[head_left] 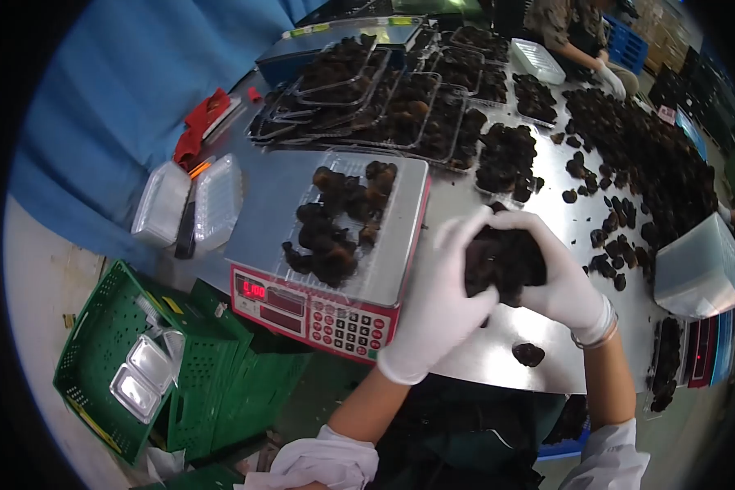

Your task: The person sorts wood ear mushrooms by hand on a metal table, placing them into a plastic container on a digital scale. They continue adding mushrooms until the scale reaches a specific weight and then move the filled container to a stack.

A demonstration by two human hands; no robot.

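My left hand [443,298] and my right hand [559,278], both in white gloves, are curved around a clump of dark, mushroom-like pieces [506,263] above the steel table [465,347]. To their left, a clear plastic tray [353,167] with dark pieces [328,237] rests on a red and silver scale [408,196], whose red display reads what looks like 0.100. One loose dark piece [528,354] lies on the table just below my right hand.
Filled trays [400,110] are stacked behind the scale. A large dark pile [645,147] covers the right side, near a clear container [698,265]. Empty trays [162,204] stand at left, above green crates [131,359]. A co-worker's gloved hand [611,80] is at the back.
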